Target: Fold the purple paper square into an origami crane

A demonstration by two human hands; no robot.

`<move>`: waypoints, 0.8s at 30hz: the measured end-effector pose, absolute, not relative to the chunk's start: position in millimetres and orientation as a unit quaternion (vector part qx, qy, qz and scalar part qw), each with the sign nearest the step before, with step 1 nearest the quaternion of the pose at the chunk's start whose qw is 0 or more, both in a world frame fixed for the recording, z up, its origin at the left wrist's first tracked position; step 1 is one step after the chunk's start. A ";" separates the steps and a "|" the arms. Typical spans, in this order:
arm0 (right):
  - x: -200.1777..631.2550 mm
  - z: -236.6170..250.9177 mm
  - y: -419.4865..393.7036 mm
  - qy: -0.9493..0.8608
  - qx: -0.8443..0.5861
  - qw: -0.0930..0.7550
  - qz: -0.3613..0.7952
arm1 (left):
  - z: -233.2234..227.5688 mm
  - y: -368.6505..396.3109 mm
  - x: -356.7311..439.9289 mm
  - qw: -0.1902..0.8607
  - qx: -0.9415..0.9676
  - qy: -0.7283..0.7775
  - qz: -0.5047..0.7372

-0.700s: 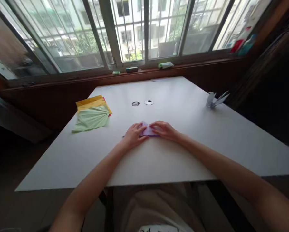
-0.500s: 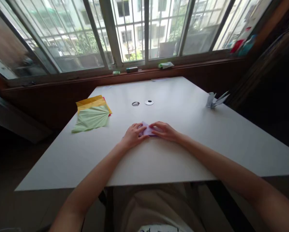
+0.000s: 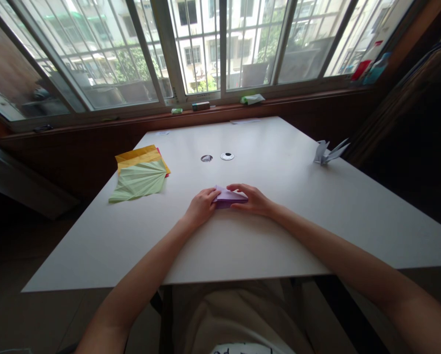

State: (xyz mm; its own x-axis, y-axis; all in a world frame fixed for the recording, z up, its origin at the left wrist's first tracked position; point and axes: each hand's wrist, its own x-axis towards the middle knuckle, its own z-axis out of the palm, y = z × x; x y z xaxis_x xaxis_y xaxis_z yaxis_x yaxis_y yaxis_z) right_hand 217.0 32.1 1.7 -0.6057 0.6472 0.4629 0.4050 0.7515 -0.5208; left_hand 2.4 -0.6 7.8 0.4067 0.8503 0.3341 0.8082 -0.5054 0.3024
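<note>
At the frame's centre, both hands are pinching the folded purple paper (image 3: 228, 196) on the white counter (image 3: 279, 236): left hand (image 3: 201, 207) gripping its left corner, right hand (image 3: 252, 199) pressing the right edge, seemingly mid-fold; creasing flat likely follows.

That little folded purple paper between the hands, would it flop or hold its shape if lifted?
The purple paper looks folded into several layers, so it probably holds its shape fairly well. It is thin and small, so likely very light. On the smooth white table it would probably slide easily; both hands pin it.
</note>
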 end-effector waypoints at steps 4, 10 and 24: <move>215.2 -5.6 36.4 -0.851 -0.324 0.365 0.196 | 10.5 -1.1 3.2 0.077 0.817 0.507 0.262; 214.4 -1.7 34.5 -0.822 -0.336 0.416 0.196 | 13.9 -2.6 3.6 0.091 0.779 0.528 0.326; 214.0 3.8 30.6 -0.867 -0.360 0.299 0.172 | 9.5 -2.0 6.8 0.157 0.750 0.507 0.393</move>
State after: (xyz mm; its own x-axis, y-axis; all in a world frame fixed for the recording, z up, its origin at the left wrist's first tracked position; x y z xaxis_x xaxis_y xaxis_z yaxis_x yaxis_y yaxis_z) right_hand 214.0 30.6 3.8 -0.5621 0.7272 0.3941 0.5223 0.6815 -0.5125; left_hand 6.8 -2.0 9.5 0.1756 0.8849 0.4315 0.6382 -0.4360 0.6345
